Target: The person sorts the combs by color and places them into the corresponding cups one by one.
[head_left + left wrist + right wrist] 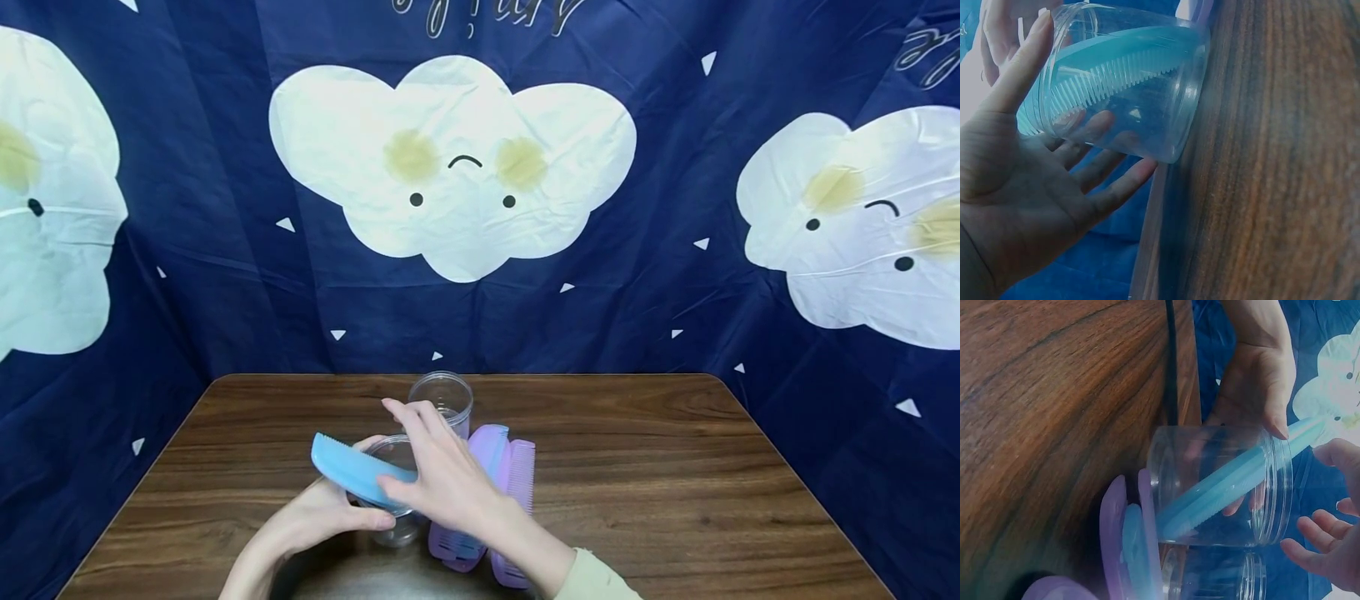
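A light blue comb (352, 467) stands slanted in a clear plastic jar (1147, 134), one end sticking out past the rim. The comb's teeth (1110, 81) show through the jar wall in the left wrist view. My left hand (318, 512) grips the jar, thumb at the rim and the other fingers around the far side. My right hand (453, 483) is over the mouth of the jar with its fingers spread. In the right wrist view, the right thumb (1335, 453) is close beside the comb's protruding end and the palm holds nothing.
A second clear jar (442, 392) stands just behind the held one. To its right on the wooden table (660, 483) lie purple combs (520, 479) with another blue comb (1132, 550) among them. A dark blue cloth (660, 317) with cloud prints hangs around the table.
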Demonstrator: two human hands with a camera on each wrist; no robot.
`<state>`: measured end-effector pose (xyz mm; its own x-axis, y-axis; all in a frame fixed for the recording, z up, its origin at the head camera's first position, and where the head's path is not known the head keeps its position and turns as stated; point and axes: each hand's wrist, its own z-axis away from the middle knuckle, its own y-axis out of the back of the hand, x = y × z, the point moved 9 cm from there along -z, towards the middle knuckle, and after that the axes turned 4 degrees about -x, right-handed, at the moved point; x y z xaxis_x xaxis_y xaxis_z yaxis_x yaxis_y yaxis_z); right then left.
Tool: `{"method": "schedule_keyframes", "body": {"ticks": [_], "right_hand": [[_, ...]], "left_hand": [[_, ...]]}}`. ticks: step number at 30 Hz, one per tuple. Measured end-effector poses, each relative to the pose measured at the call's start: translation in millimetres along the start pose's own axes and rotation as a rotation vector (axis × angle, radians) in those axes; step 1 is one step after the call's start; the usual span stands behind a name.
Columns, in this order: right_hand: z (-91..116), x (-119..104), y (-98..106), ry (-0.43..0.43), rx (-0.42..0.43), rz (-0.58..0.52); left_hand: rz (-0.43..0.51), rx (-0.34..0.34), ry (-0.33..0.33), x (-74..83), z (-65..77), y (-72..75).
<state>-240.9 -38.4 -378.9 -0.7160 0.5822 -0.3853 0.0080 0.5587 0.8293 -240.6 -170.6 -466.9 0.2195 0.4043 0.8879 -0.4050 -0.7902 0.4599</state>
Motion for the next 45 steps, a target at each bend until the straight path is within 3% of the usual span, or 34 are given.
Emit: {"method": "schedule_keyframes", "body": {"ticks": [7, 18, 29, 45], "right_hand": [[5, 12, 6, -0.026, 0.015, -0.046], [12, 34, 19, -0.085, 0.054, -0.077], [18, 62, 40, -0.1, 0.159, -0.044], [33, 107, 52, -0.18, 0.152, -0.025]], "left_hand": [[0.052, -0.014, -0.058, 1.8, -1.4, 0.1], [0.049, 0.008, -0.089, 1.9, -1.9, 2.2], [0.046, 0.012, -0.085, 1.7, -3.8, 2.2], [0.045, 0.019, -0.118, 3.1, -3.0, 2.5]]}}
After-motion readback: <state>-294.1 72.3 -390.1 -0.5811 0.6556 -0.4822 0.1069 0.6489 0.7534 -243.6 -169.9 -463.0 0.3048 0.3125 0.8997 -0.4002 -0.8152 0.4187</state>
